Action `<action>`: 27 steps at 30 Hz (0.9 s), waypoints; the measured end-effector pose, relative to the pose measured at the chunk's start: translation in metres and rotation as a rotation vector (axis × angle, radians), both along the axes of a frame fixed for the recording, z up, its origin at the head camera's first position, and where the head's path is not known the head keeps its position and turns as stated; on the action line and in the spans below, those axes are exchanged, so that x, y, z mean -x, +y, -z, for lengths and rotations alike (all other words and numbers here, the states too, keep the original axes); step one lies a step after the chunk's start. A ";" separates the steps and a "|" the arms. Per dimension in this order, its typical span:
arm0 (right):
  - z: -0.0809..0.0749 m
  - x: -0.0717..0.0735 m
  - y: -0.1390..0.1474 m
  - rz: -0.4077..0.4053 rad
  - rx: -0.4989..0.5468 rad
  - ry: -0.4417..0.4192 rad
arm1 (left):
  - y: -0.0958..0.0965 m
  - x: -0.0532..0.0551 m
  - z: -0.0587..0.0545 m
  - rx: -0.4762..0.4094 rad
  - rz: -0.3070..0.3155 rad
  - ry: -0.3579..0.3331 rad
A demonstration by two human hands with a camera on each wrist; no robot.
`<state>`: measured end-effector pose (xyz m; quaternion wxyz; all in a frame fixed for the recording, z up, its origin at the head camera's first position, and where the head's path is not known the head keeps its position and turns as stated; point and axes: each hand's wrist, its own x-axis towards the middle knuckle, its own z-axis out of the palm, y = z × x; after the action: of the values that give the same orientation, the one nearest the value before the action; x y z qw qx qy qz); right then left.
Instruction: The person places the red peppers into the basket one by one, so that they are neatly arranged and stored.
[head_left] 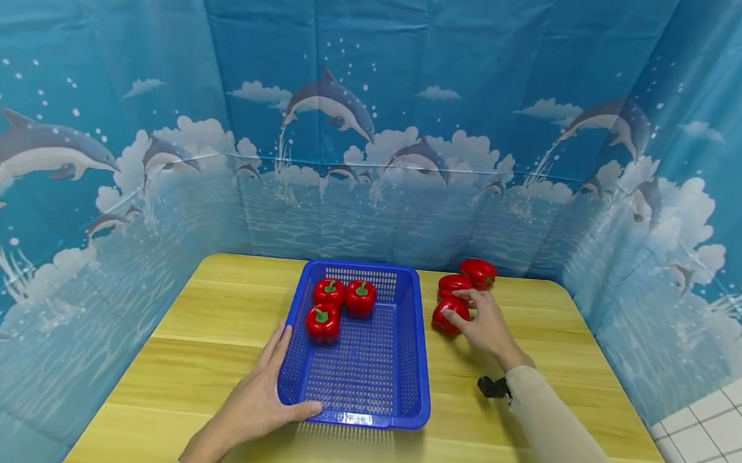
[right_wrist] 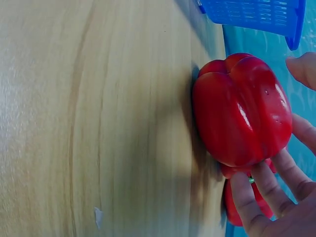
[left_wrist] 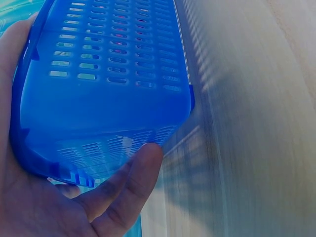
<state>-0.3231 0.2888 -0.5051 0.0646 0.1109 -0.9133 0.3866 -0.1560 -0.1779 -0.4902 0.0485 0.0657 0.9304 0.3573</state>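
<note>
A blue plastic basket (head_left: pixel 356 417) stands on the table with three red bell peppers inside, among them a front one (head_left: pixel 322 323). My left hand (head_left: pixel 260 397) holds the basket's near left corner, thumb on the front rim and fingers along the side wall. To the right of the basket, my right hand (head_left: pixel 484 326) reaches around the nearest loose bell pepper (right_wrist: pixel 242 111). Its fingers are spread and touch or nearly touch that pepper's side, while the thumb stands apart from it in the right wrist view. Two more bell peppers, a middle one (head_left: pixel 452 284) and a far one (head_left: pixel 479 273), lie just beyond.
The wooden table (head_left: pixel 203 364) reaches back to a blue dolphin-print curtain (head_left: pixel 373 210), which also hangs on both sides. White tiles (head_left: pixel 735 420) show at the lower right. A small pale scrap (right_wrist: pixel 98 217) lies on the tabletop in the right wrist view.
</note>
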 end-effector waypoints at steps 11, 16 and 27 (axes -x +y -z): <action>0.006 0.002 -0.001 0.031 0.008 -0.051 | -0.001 0.000 0.001 -0.007 0.011 0.018; 0.007 0.003 -0.001 0.041 -0.013 -0.096 | -0.002 0.001 0.001 -0.009 0.013 0.017; 0.006 0.003 -0.005 0.035 -0.013 -0.133 | -0.002 0.000 0.000 -0.002 0.012 0.021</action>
<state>-0.3258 0.2835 -0.5113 0.0098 0.0695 -0.9197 0.3862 -0.1556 -0.1797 -0.4905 0.0410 0.0750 0.9302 0.3570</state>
